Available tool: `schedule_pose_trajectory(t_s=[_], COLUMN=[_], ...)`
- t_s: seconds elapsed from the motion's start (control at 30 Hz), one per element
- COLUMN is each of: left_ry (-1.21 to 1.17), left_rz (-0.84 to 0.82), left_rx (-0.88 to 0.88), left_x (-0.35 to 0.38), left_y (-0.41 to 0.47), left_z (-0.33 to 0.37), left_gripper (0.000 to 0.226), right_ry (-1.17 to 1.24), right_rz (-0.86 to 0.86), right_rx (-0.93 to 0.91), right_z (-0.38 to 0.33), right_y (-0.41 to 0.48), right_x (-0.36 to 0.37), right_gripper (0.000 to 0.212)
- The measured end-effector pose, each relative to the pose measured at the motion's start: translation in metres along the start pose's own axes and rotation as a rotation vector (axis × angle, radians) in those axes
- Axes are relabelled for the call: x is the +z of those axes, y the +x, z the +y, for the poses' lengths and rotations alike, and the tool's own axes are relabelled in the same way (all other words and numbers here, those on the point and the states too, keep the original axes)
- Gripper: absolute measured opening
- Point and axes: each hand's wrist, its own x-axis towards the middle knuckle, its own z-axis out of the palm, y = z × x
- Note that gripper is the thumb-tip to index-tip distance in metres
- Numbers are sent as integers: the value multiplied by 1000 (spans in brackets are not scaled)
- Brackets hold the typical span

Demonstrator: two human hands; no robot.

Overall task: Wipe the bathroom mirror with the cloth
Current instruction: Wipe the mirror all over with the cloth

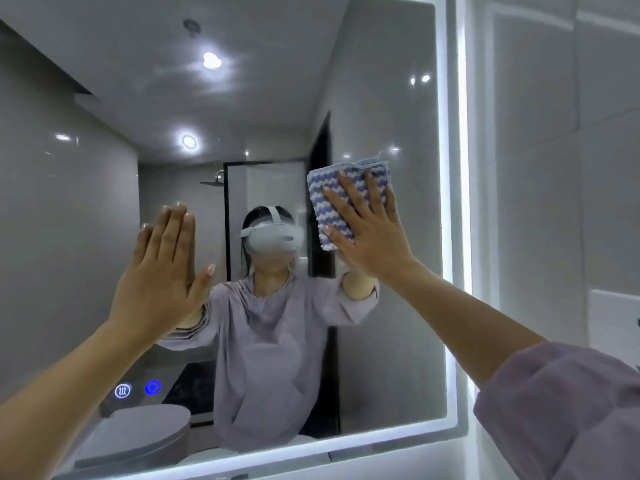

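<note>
Mirror [391, 341] was wall-mounted with a lit edge. Left hand [162, 271] lay flat on the glass left of centre, fingers [173, 230] straight, together, pointing up. Right hand [372, 233] pressed the cloth [332, 199] to the glass near the right edge, fingers straight and spread. Cloth was folded, blue-white wavy stripes, long axis roughly upright. Two lit touch icons [138, 389] glowed at the lower left.
</note>
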Motion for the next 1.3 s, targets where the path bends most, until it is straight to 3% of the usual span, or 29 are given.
schedule_pose_trajectory(t_s=[0.43,0.87,0.97,1.3], left_ry=[27,78,91,89], left_rz=[-2,45,44,65], left_rx=[-12,15,25,28], left_x=[-8,13,21,19], left_y=[-2,0,1,0], left_z=[8,-3,-9,-7], left_gripper=[83,79,78,77], right_ry=[57,31,31,61], right_rz=[5,37,48,76], right_rx=[350,454,411,1], right_z=[109,90,66,-82], right_y=[11,20,33,56], right_x=[-7,-5,-5,-1], right_gripper=[71,68,65,68])
